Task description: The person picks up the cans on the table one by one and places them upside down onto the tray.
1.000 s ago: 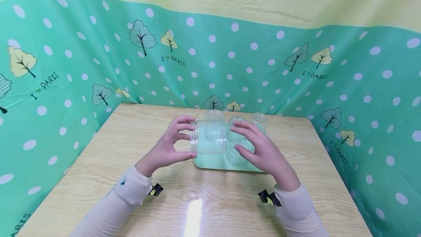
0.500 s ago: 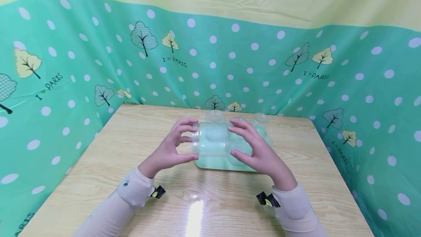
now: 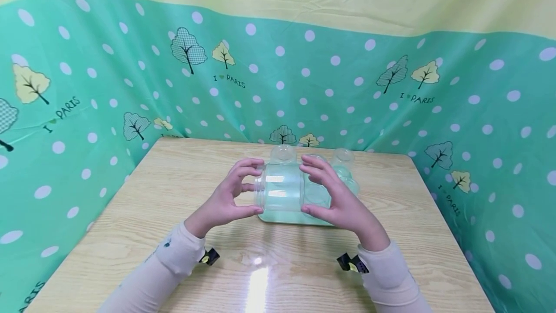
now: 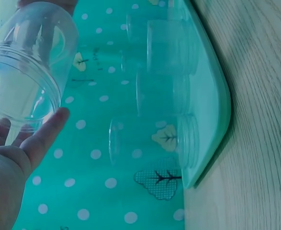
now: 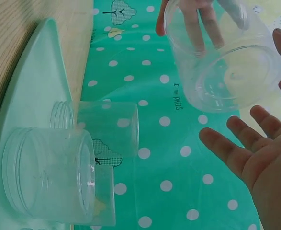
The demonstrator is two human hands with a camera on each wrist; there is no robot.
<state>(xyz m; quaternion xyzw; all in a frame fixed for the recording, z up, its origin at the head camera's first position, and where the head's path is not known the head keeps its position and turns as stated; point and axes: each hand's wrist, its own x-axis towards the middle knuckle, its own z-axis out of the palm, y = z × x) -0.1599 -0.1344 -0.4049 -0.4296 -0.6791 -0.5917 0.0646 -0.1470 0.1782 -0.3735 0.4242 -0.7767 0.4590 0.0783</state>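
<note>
A clear plastic jar (image 3: 282, 187) lies on its side in the air between my two hands, its threaded mouth to the left and its base to the right. My left hand (image 3: 232, 192) grips it round the mouth end, thumb below and fingers above. At the base end, my right hand (image 3: 339, 197) holds it with thumb and fingertips spread at the rim. In the left wrist view the jar (image 4: 42, 52) shows its threaded opening; in the right wrist view its round base (image 5: 236, 76) faces the right fingers. Below and behind it is a pale green tray (image 3: 278, 216).
Several more clear jars, such as one jar (image 5: 54, 175) on the tray, stand upside down with threads downward. Another jar (image 3: 343, 157) is at the back right. A wooden table (image 3: 195, 274) lies beneath, with a polka-dot curtain (image 3: 278, 95) round its back and sides.
My right hand has moved left from beside the jar to its base, its fingertips now at the rim. The jar has come slightly lower in the head view.
</note>
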